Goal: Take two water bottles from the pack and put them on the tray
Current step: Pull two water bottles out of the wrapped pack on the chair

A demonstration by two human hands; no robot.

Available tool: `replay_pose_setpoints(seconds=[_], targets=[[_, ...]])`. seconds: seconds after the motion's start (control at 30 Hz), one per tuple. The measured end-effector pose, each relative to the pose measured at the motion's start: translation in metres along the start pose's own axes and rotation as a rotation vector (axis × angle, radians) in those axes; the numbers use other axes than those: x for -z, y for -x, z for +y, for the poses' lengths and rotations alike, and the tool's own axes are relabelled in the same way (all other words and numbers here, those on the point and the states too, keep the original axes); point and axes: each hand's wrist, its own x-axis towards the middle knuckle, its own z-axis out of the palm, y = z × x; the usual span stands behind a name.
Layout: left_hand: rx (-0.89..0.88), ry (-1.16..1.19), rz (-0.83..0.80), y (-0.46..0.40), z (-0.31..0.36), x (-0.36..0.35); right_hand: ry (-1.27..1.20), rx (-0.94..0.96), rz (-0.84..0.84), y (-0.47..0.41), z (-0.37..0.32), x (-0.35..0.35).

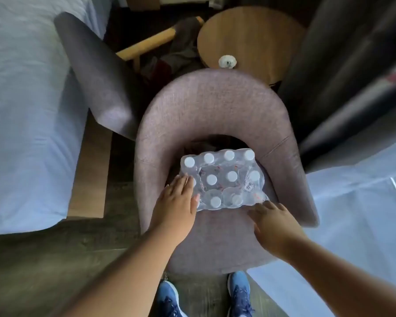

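A shrink-wrapped pack of water bottles (222, 179) with white caps sits on the seat of a mauve fabric armchair (215, 110). My left hand (177, 199) lies flat with fingers spread on the pack's near left corner, covering a cap there. My right hand (272, 219) hovers with fingers apart at the pack's near right corner, its fingertips at the edge of the plastic wrap. Neither hand grips anything. No tray is in view.
A round wooden side table (249, 35) stands behind the chair with a small white object (227, 61) on it. A bed with white linen (21, 110) is at the left, more white bedding (364, 213) at the right. Dark curtains (352, 65) hang at the right. My blue shoes (238, 294) are on the wood floor.
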Motion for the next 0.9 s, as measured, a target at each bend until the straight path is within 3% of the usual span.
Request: replay_pose_setpoints(seconds=[0.27,0.33,0.53,0.67,0.9], targets=[[0.036,0.044,0.306,-0.056,-0.004,-0.039,-0.045,0.203,0.332,-0.06,-0.008,-0.016],[0.014,0.039,0.353,-0.076,-0.006,-0.037,-0.024,0.255,0.319,-0.081,-0.014,-0.02],[0.025,0.187,0.314,-0.127,-0.009,-0.035,0.009,0.321,0.36,-0.138,-0.032,-0.017],[0.142,0.272,0.428,-0.136,-0.001,-0.041,0.005,0.324,0.386,-0.163,-0.042,-0.008],[0.157,0.256,0.496,-0.131,-0.003,-0.052,-0.034,0.321,0.545,-0.165,-0.049,-0.023]])
